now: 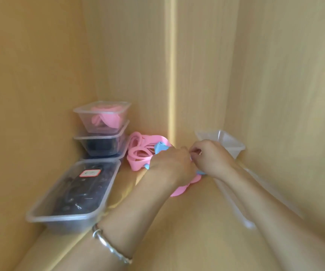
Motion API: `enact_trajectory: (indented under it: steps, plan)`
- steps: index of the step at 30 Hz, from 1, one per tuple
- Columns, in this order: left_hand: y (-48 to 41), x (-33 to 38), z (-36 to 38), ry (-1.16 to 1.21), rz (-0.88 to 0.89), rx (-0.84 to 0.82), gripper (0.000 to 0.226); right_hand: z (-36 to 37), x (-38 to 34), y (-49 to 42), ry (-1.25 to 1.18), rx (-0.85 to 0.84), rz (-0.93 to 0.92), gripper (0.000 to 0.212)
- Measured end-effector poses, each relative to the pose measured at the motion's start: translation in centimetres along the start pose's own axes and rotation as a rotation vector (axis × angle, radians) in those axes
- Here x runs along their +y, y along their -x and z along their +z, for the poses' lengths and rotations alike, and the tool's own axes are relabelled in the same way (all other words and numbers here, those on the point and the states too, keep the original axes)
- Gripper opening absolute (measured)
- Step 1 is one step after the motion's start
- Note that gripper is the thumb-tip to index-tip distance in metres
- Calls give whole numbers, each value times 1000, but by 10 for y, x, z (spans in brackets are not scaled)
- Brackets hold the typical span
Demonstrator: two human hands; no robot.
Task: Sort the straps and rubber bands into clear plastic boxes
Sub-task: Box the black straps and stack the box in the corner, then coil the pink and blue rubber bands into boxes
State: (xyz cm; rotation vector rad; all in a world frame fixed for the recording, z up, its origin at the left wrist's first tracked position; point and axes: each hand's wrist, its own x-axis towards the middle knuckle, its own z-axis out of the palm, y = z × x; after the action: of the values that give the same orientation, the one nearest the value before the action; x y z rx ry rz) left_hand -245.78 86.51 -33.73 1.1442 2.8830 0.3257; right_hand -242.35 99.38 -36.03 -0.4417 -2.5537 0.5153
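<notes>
A heap of pink straps (141, 151) lies on the wooden shelf floor, with a few light blue straps (160, 147) mixed in. My left hand (170, 163) rests on top of the heap, fingers curled into it. My right hand (209, 156) meets it from the right, its fingertips pinching something small that I cannot make out. An empty clear box (230, 143) stands just behind my right hand. At the left, a clear box of pink straps (104, 116) is stacked on a clear box of dark items (101, 144).
A long clear box (73, 196) with dark straps and a red-edged label sits at the front left. A clear lid (234, 194) leans along the right wall. Wooden walls close in on the left, back and right. A silver bangle (108, 245) circles my left wrist.
</notes>
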Motion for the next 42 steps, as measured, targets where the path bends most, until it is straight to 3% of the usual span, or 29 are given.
enact_trajectory:
  steps: [1, 3, 4, 6, 7, 8, 9, 11, 15, 17, 20, 24, 29, 32, 36, 39, 40, 42]
  plan:
    - [-3, -2, 4, -9, -27, -64, 36, -2, 5, -2, 16, 30, 28, 23]
    - [-17, -9, 14, -17, -89, -147, 16, -5, 17, -10, 68, 85, 82, 26]
    - [-15, -7, 6, -44, -25, -192, 10, -7, 23, -15, 103, 99, 104, 26]
    - [-29, -1, 8, 258, -11, -213, 23, -13, 37, -30, 164, 75, 153, 24]
    - [-37, 1, 2, 292, -85, -250, 25, -17, 43, -37, 184, 42, 178, 26]
    - [-35, 1, 1, -38, 101, -337, 17, -20, 47, -43, 192, -8, 210, 31]
    - [-31, 2, 1, -100, 70, -305, 4, -23, 49, -48, 190, -63, 234, 35]
    - [-35, 1, 6, 26, -14, -189, 19, -29, 53, -59, 150, -157, 269, 35]
    - [-51, -13, 8, 134, 37, -367, 17, -39, 48, -71, 162, -301, 307, 27]
    - [-59, -21, 8, -82, 204, -345, 28, -40, 44, -72, 183, -300, 314, 22]
    - [-66, -24, 16, -260, 153, -197, 23, -38, 36, -74, 156, -282, 331, 20]
    - [-67, -20, 19, -378, 138, -167, 8, -42, 28, -76, 136, -206, 339, 16]
    - [-66, -30, 18, -181, 117, -93, 37, -38, 30, -75, 191, -111, 330, 9]
    - [-68, -32, 23, -6, 75, -8, 38, -37, 32, -78, 230, -42, 310, 12]
    - [-78, -28, 33, 341, 76, 307, 37, -42, 32, -78, 265, 125, 250, 11]
    - [-79, -24, 32, 808, 184, 529, 37, -45, 28, -77, 259, 227, 187, 19]
    - [-79, -25, 33, 825, 231, 578, 39, -47, 26, -77, 254, 248, 171, 19]
    - [-84, -32, 40, 578, 317, 527, 47, -49, 22, -76, 250, 275, 149, 18]
